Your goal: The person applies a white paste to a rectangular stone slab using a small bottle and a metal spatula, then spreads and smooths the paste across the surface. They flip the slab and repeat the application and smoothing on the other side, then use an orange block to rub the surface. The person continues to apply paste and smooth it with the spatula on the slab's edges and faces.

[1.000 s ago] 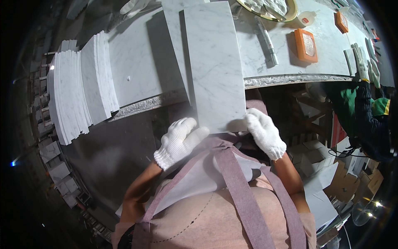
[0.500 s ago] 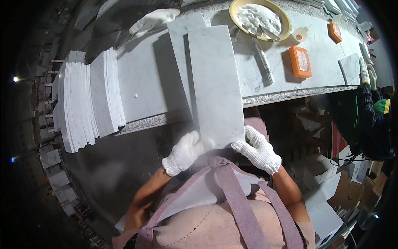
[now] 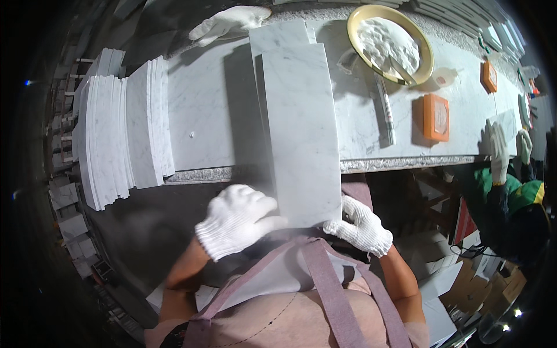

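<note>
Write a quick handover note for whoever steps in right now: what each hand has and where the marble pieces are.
Left hand: gloved, gripping the near left edge of the long marble slab.
Right hand: gloved, gripping the slab's near right corner.
Slab: lies lengthwise across the workbench, near end overhanging the bench edge toward the body, on top of another slab.
Stack of marble tiles at bench left. Yellow bowl of white powder and orange block to the right.
Done: slab in hand. Left: setting it down.

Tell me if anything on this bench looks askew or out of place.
Only the marble slab stands out: about a third of it overhangs the near edge of the workbench, held at its near end by the left hand and right hand. The stacked slabs also jut slightly past that edge.
</note>
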Demonstrator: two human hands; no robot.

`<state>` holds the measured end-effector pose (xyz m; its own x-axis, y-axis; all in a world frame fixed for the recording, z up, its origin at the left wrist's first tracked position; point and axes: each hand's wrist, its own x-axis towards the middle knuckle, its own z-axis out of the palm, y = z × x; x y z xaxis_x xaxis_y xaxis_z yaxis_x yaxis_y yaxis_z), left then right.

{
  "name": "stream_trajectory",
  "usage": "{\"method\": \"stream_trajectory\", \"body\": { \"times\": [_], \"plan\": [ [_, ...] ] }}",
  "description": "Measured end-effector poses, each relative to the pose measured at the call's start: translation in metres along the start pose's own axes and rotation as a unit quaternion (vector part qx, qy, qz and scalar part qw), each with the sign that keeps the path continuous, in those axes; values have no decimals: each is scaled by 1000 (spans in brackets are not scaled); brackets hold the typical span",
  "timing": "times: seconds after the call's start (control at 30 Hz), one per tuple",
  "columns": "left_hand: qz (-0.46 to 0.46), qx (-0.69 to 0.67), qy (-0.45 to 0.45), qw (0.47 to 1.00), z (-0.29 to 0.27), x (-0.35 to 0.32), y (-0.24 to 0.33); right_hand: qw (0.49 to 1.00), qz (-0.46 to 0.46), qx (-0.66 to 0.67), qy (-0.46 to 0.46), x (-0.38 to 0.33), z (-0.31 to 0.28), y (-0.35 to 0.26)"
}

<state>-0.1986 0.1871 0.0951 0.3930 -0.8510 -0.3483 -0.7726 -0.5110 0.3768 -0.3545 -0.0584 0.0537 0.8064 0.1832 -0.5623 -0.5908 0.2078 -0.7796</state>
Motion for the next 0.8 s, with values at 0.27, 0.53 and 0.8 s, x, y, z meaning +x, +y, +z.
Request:
{"method": "stream_trajectory", "body": {
  "times": [0.27,0.53,0.8],
  "plan": [
    [101,22,227,968,-39,67,8,991,-34,-124,28,0,-53,17],
    [71,109,274,953,-37,130,-3,995,-25,21,92,9,-50,39],
    [63,141,290,944,-40,150,-6,993,2,44,109,16,-46,18]
  ]
}}
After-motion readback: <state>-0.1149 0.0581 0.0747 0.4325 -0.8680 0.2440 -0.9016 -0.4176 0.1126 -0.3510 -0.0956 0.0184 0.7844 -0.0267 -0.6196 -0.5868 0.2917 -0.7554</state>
